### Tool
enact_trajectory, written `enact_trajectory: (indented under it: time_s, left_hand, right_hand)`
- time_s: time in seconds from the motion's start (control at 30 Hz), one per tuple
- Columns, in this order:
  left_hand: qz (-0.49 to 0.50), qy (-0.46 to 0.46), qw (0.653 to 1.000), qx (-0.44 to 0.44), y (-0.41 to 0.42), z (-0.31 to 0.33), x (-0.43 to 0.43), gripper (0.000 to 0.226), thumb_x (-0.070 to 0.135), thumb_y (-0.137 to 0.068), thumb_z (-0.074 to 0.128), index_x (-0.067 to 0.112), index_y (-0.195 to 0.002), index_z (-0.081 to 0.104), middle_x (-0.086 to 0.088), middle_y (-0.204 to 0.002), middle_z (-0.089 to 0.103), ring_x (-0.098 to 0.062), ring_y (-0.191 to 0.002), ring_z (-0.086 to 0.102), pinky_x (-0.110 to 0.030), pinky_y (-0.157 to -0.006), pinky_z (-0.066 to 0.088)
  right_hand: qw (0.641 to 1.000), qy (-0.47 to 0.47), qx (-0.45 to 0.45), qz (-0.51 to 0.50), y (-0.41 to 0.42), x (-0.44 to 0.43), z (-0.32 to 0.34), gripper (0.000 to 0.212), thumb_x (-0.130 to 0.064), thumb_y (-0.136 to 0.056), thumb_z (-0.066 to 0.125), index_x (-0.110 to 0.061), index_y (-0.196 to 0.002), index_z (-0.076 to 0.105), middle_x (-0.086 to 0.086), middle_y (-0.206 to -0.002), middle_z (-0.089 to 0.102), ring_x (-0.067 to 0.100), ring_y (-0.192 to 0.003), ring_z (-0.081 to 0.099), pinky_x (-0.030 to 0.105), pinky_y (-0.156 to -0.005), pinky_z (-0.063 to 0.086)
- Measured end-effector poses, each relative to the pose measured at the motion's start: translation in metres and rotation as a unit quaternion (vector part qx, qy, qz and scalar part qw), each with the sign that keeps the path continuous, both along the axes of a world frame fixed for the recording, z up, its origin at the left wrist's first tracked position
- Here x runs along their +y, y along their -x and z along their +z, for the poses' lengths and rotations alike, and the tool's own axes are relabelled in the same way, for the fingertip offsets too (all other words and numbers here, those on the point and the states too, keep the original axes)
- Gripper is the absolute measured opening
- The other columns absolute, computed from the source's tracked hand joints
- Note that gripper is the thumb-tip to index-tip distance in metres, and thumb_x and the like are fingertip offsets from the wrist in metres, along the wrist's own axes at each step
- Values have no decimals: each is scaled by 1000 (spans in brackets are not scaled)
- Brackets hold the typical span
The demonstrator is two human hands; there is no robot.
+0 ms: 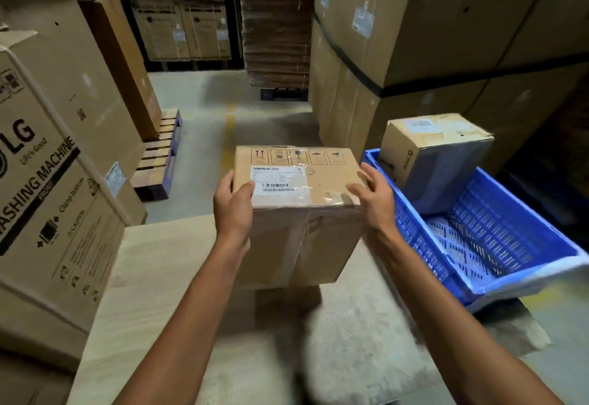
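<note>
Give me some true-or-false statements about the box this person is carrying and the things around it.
1. The left hand and the right hand both grip the cardboard box. True.
2. The blue crate has nothing in it. False: a smaller box sits at its far end.
3. A white label with barcodes is stuck on top of the cardboard box. True.
4. The big carton on the left is printed for a refrigerator. False: its print reads washing machine.
5. The cardboard box rests inside the blue crate. False: it is held outside the crate, to its left.
</note>
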State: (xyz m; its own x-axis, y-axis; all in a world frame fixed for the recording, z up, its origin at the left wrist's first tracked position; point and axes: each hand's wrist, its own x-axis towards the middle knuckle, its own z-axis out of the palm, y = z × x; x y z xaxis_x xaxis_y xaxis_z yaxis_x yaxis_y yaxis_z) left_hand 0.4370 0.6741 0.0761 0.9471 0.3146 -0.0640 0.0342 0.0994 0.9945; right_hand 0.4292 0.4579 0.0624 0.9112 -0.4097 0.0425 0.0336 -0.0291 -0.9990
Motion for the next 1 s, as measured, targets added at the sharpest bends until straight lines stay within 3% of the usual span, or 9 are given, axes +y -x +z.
enact_trajectory:
  time_s: [0.1, 0.2, 0.3, 0.4, 0.5, 0.57, 0.7, 0.87, 1.0]
  left_hand:
    - [-28, 3, 999, -34, -12, 36, -30, 39, 18, -88, 56, 22, -127, 59, 0, -116, 70, -17, -103, 69, -46, -94, 56]
    - [-56, -15, 996, -62, -18, 65, -66, 54, 30, -78, 53, 23, -131, 57, 3, -117, 70, -17, -105, 68, -47, -96, 55]
    - [-100, -57, 987, -111, -12, 89, -108, 48, 37, -80, 50, 29, -128, 55, 7, -119, 67, -16, -108, 65, -47, -99, 53]
    - [-132, -57, 976, -163, -7, 111, -150, 38, 35, -82, 50, 37, -120, 52, 6, -120, 66, -16, -110, 64, -46, -100, 52]
    - [-141, -30, 971, -189, -6, 129, -191, 35, 31, -79, 52, 35, -114, 54, 1, -122, 66, -17, -111, 64, -47, -102, 50]
    - [-148, -6, 971, -188, -5, 137, -223, 37, 32, -79, 54, 35, -115, 54, 0, -124, 66, -17, -112, 64, -48, -102, 51]
    - [-161, 12, 969, -185, -1, 142, -281, 27, 31, -79, 54, 37, -105, 55, -1, -123, 65, -17, -110, 65, -45, -100, 52]
    - [-161, 21, 970, -183, -10, 133, -354, 27, 9, -97, 52, 25, -119, 49, 2, -114, 63, -10, -99, 63, -29, -88, 51]
    - [-157, 2, 977, -141, -21, 109, -395, 25, 16, -90, 56, 28, -112, 52, -4, -119, 64, -21, -109, 63, -39, -98, 51]
  right_hand:
    - [998, 32, -36, -50, -1, -33, 38, 63, -18, -79, 67, -13, -141, 55, 2, -134, 63, 15, -118, 62, 30, -98, 54]
    - [993, 75, -48, -82, 0, -69, 70, 33, -17, -79, 63, -22, -111, 70, -14, -105, 73, 8, -101, 67, 38, -92, 56]
    - [988, 39, -84, -121, 6, -106, 100, 37, -11, -84, 64, -18, -121, 69, -20, -103, 70, 7, -104, 67, 30, -89, 56]
    - [985, 37, -114, -126, 16, -149, 130, 26, -3, -87, 61, -26, -94, 72, -32, -84, 70, -3, -90, 68, 22, -78, 57]
    - [978, 41, -135, -155, 21, -194, 155, 55, -14, -78, 65, -12, -133, 63, -10, -127, 67, 8, -112, 65, 29, -93, 57]
    - [975, 61, -138, -164, 23, -230, 168, 66, -15, -76, 65, -8, -141, 55, 0, -138, 62, 11, -118, 63, 28, -96, 56]
    - [973, 72, -141, -171, 25, -289, 178, 68, -19, -73, 66, -9, -140, 57, 1, -136, 64, 12, -116, 64, 33, -98, 56]
    - [973, 76, -133, -173, 10, -367, 169, 62, -14, -78, 67, -9, -139, 58, 2, -136, 64, 14, -116, 64, 27, -90, 56]
    - [980, 66, -91, -163, -11, -413, 141, 56, -9, -83, 66, -7, -138, 58, 4, -135, 64, 17, -115, 64, 21, -79, 52]
